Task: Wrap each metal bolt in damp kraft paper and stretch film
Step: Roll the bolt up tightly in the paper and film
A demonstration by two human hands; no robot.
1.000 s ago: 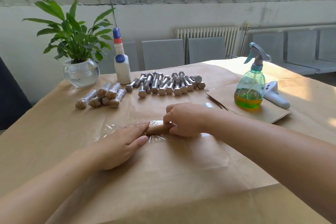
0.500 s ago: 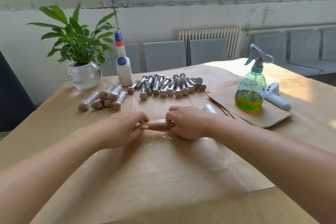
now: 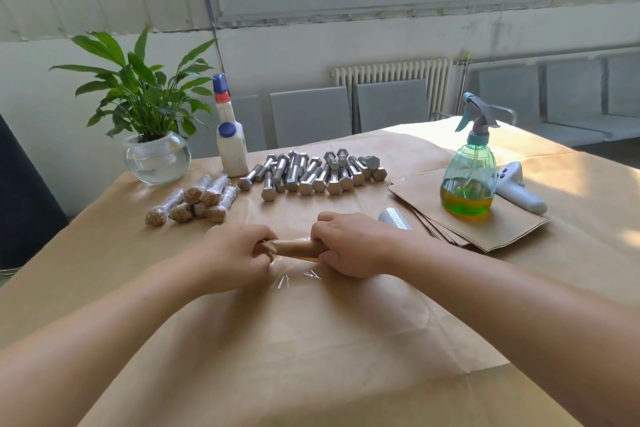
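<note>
A bolt rolled in brown kraft paper (image 3: 293,248) lies crosswise at the table's middle on a sheet of clear stretch film (image 3: 294,277). My left hand (image 3: 239,258) grips its left end, fingers curled round the twisted paper. My right hand (image 3: 349,244) grips the right end. Behind them lie several bare metal bolts (image 3: 311,173) in a loose row. Several finished bolts, wrapped in paper and film (image 3: 195,201), are piled at the back left. A roll of stretch film (image 3: 394,218) peeks out behind my right hand.
A green spray bottle (image 3: 468,180) and a white handheld device (image 3: 517,187) stand on a stack of kraft sheets (image 3: 485,229) at the right. A white bottle (image 3: 231,142) and a potted plant in a glass bowl (image 3: 156,156) are at the back left. Kraft paper (image 3: 311,357) covers the table.
My left hand went from lying flat beside the roll to curling round its left end. Both hands have lifted and turned the roll slightly, gathering the film under it.
</note>
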